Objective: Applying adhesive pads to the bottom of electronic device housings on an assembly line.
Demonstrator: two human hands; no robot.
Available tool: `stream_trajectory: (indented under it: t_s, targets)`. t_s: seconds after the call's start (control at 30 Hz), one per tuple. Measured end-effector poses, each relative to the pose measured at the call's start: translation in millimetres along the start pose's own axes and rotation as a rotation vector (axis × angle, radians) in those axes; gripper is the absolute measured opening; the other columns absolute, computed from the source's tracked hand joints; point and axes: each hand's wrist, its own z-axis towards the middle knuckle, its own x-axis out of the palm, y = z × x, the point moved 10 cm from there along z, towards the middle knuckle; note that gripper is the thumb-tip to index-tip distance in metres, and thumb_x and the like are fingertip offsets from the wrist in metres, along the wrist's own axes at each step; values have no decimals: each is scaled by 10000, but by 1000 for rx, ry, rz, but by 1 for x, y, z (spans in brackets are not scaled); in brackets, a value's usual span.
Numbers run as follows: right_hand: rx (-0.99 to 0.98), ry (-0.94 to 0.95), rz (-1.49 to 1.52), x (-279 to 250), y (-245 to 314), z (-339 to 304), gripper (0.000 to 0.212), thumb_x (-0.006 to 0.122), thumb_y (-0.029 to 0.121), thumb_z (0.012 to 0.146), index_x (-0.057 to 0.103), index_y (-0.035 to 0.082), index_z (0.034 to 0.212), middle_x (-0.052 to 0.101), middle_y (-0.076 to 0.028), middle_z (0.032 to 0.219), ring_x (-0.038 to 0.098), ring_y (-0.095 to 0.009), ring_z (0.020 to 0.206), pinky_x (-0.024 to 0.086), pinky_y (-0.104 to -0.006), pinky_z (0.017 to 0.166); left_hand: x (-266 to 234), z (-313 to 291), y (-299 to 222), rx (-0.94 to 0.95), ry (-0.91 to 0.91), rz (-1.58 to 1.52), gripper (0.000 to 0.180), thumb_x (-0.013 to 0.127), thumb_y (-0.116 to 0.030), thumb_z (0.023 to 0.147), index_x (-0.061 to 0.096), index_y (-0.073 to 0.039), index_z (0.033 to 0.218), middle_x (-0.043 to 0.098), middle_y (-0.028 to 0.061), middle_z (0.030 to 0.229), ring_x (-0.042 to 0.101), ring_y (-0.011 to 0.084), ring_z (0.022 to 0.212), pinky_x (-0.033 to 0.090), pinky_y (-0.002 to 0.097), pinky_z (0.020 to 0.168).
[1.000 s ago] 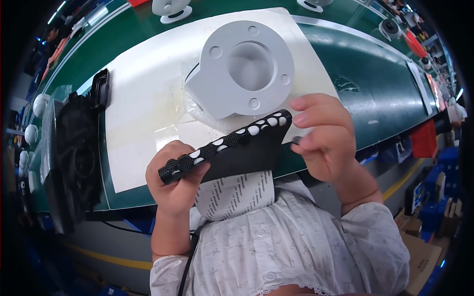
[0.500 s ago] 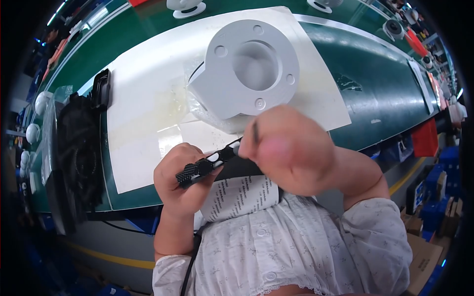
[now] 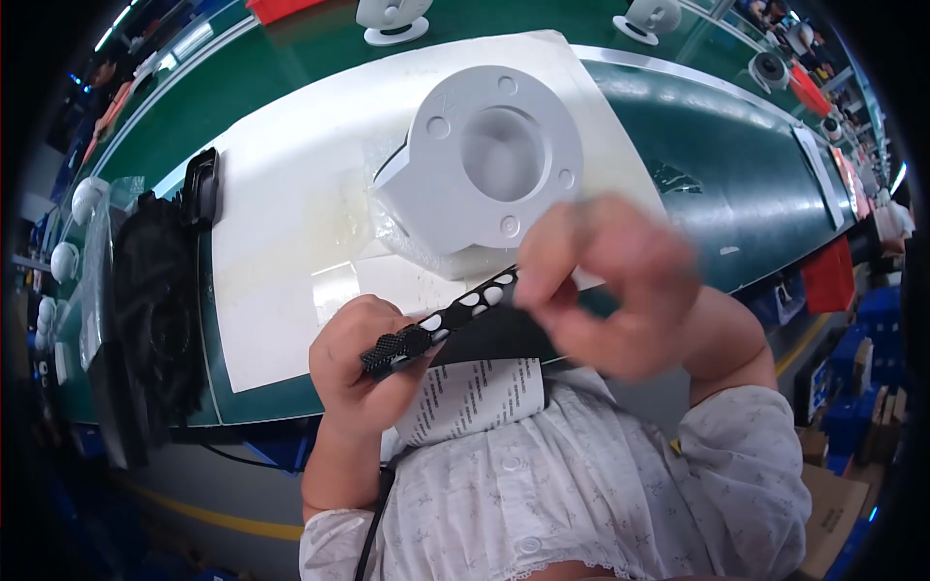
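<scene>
My left hand [image 3: 356,363] is closed round the lower left end of a black strip with white ovals [image 3: 471,302], its thumb and fingers pressing on a dark textured part. The strip slants up to the right. At its other end my right hand [image 3: 625,286], smeared by motion, has its fingers curled and the tips pinched at the strip. Below the strip hangs a dark flat piece [image 3: 509,334]. A white printed sheet [image 3: 475,395] lies against my lap. Just beyond my hands sits a white rounded plastic housing [image 3: 436,189] with a large round opening, on clear wrap.
A white board [image 3: 281,213] covers part of the green table [image 3: 717,126]. At the left stand a black tray [image 3: 201,189] and black bagged material [image 3: 155,300]. White devices on round stands [image 3: 395,29] are at the back. A red bin [image 3: 826,274] hangs at the right.
My right hand has moved right, and more of the strip with its white ovals shows between my hands. My left hand keeps its grip. The whole scene sits slightly lower in the picture.
</scene>
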Motion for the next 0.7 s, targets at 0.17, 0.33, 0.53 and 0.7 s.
stream_trajectory:
  t_s: [0.17, 0.33, 0.53, 0.7]
  targets:
    - [376, -428, 171, -72, -56, 23, 678, 468, -91, 759, 164, 131, 1323, 405, -99, 1027, 450, -98, 795, 392, -201, 696, 19, 9, -15, 129, 83, 112, 207, 653, 37, 594, 565, 17, 780, 463, 253, 1134, 579, 212, 694, 455, 264, 617]
    - [515, -229, 169, -66, -70, 41, 668, 478, -100, 749, 174, 110, 1305, 390, -101, 988, 433, -103, 792, 402, -207, 704, 30, 14, -11, 136, 137, 145, 231, 636, 86, 593, 564, 26, 804, 363, 329, 1232, 599, 181, 671, 466, 248, 628]
    - [650, -116, -105, -64, -63, 48, 638, 485, -67, 766, 176, 84, 1303, 449, -151, 1039, 511, -158, 859, 416, -228, 732, 30, 16, -6, 138, 131, 193, 251, 640, 106, 580, 558, 36, 807, 367, 331, 1226, 575, 148, 618, 454, 227, 604]
    - [59, 314, -831, -39, -6, 52, 662, 510, -57, 759, 155, 55, 1305, 380, -209, 1241, 509, -245, 1034, 419, -305, 811, 32, 16, -6, 156, 130, 206, 254, 632, 117, 574, 553, 44, 804, 355, 340, 1229, 564, 139, 599, 451, 230, 597]
